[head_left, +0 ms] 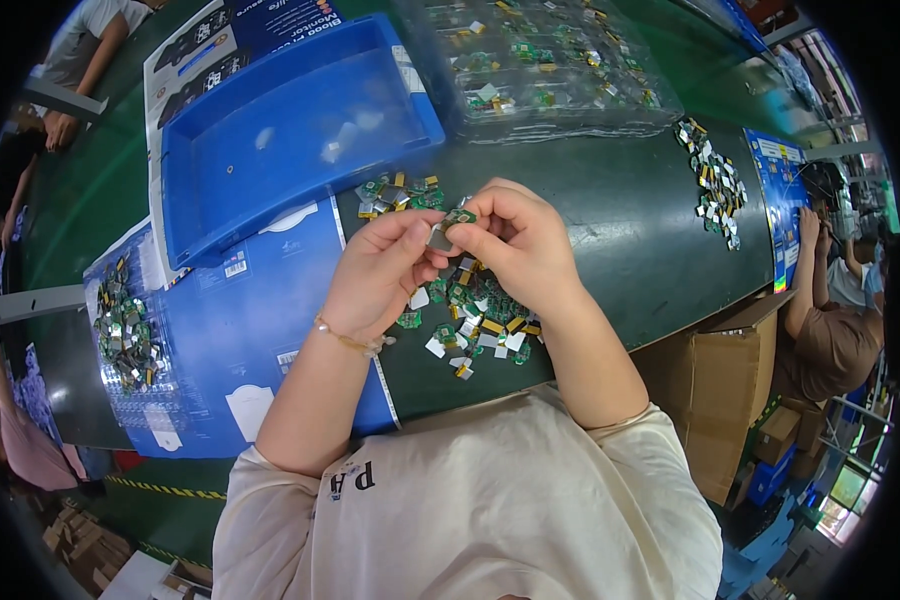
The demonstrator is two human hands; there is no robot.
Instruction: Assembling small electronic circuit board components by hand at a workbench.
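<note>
Both of my hands meet over the dark green tabletop, fingertips pinched around one small green circuit board (459, 217) with a silvery flat part (440, 240) on it. My left hand (392, 262) grips its left side between thumb and fingers. From the right, my right hand (522, 240) pinches the board's other edge, fingers curled. Beneath and in front of my hands lies a loose pile of similar boards (490, 312), with green, white, silver and gold-coloured parts. More boards (400, 192) lie just beyond my left hand.
A blue plastic bin (300, 130) stands at the far left on printed cardboard (260, 330). Clear trays (560, 60) full of boards are stacked at the back. Other board piles lie at right (712, 185) and left (128, 330). A cardboard box (715, 390) stands beside the table; co-workers sit beyond.
</note>
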